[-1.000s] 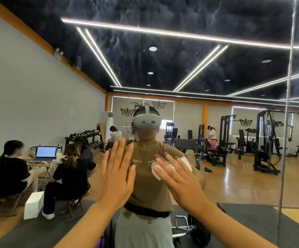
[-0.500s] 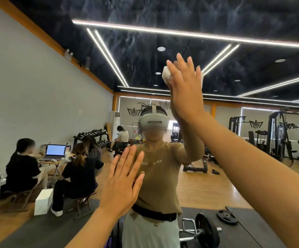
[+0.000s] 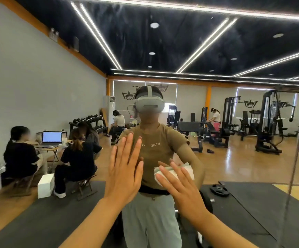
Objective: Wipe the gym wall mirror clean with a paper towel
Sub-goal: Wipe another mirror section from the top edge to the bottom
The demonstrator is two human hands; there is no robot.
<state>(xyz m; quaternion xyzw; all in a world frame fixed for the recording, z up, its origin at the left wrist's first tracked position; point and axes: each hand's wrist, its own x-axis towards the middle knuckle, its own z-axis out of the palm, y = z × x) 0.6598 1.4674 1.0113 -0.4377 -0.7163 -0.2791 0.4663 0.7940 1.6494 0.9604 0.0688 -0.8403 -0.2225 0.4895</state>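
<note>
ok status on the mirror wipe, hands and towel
Left hand flat on the mirror, fingers straight. Right hand pressing the paper towel to the glass. Nothing in the way.

A dumbbell rack (image 3: pixel 88 125) was seen along the grey wall, with an open laptop (image 3: pixel 51 137) near seated people. A weight plate (image 3: pixel 219 190) lay on the dark floor mat (image 3: pixel 263 203); cable machines (image 3: pixel 268 126) were reflected behind.

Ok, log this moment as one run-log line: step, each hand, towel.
step: wiping mirror | left hand: flat on glass | right hand: pressing paper towel to glass | towel: crumpled, white
</note>
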